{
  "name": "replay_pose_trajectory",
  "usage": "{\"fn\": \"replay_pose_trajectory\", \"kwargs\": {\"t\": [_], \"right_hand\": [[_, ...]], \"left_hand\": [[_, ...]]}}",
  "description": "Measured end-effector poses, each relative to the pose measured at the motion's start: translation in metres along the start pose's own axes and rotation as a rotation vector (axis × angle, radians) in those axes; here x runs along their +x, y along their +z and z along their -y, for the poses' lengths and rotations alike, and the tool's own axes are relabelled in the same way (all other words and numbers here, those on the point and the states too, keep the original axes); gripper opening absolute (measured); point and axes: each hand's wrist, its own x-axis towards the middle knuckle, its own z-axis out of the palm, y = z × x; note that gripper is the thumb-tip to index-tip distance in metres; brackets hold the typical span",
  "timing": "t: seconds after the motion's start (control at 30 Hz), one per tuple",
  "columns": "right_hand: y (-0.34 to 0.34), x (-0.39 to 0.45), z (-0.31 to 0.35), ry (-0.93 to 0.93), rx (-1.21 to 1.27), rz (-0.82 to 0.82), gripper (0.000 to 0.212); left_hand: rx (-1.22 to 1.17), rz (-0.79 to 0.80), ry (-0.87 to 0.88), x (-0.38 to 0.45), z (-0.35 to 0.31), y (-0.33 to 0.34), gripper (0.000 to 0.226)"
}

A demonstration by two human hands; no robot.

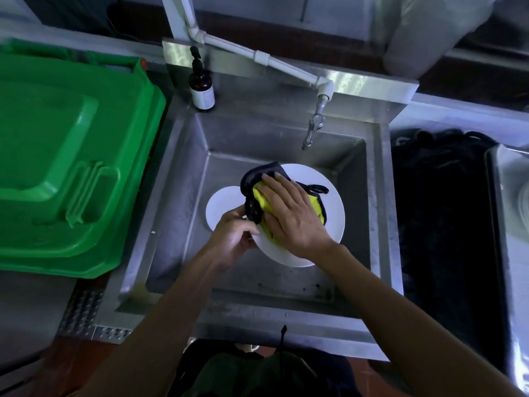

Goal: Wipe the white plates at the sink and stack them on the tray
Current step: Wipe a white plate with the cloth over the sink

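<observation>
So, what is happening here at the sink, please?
A person is wiping a white plate over the steel sink. The left hand grips the plate by its near-left edge, and the right hand presses a yellow and black cloth flat onto it. A second white plate lies underneath, in the basin. The tap shows no water running. A green bin lid is at the left, and a brown pump bottle stands on the sink corner.

You see white plates (329, 202), a yellow cloth with black trim (264, 199), a green bin lid (71, 156), a steel-grey sink (177, 196), and a brown, white-labelled pump bottle (201, 87)
</observation>
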Motion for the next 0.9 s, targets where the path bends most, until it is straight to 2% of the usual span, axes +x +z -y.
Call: {"fn": "replay_pose_trajectory", "kwargs": {"t": [0.27, 0.57, 0.8, 0.9], "right_hand": [[-0.006, 0.03, -0.013, 0.124, -0.004, -0.08, 0.051], [-0.013, 0.015, -0.035, 0.403, -0.028, -0.097, 0.053], [0.005, -0.015, -0.017, 0.542, 0.036, -0.114, 0.053], [0.013, -0.024, -0.002, 0.589, 0.069, -0.115, 0.053]], "left_hand": [[0.008, -0.121, 0.028, -0.008, -0.006, 0.009, 0.048], [-0.014, -0.186, 0.076, -0.008, -0.012, 0.015, 0.05], [-0.047, -0.299, 0.069, -0.005, -0.013, 0.019, 0.044], [-0.066, -0.312, 0.083, -0.006, -0.013, 0.021, 0.048]]}}
